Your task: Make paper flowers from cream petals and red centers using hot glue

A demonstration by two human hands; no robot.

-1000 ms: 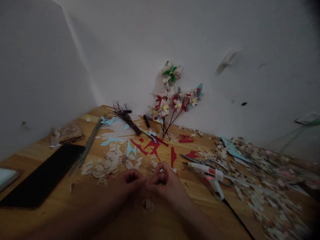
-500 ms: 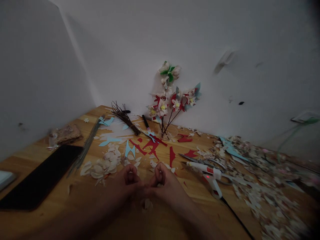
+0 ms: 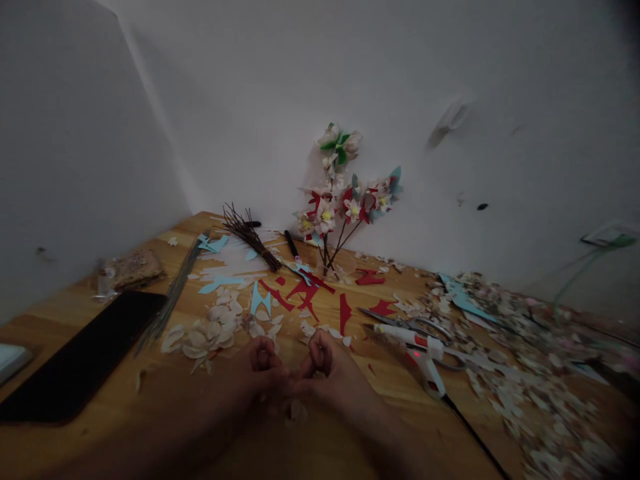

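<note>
My left hand [image 3: 257, 373] and my right hand [image 3: 327, 373] meet at the fingertips low in the middle of the view. Both have curled fingers, with thumb and forefinger pressed together. Whatever is pinched between them is too small and dark to make out. Just below the fingertips, a pale petal [image 3: 295, 411] lies near the table's front. Left of my left hand is a heap of pale petals [image 3: 197, 337]. Red scraps [image 3: 345, 313] and a light blue scrap [image 3: 261, 299] lie beyond my hands.
A white glue gun [image 3: 425, 360] with a lit red light and scissors [image 3: 430, 327] lie at the right, beside many scattered petals [image 3: 530, 387]. Flowering branches [image 3: 345, 207] stand at the wall. Brown twigs [image 3: 253, 239], grey wires [image 3: 175, 287] and a black slab [image 3: 85, 353] are on the left.
My left hand has shifted slightly down and right. My right hand has barely moved, and both hands stay pinched together.
</note>
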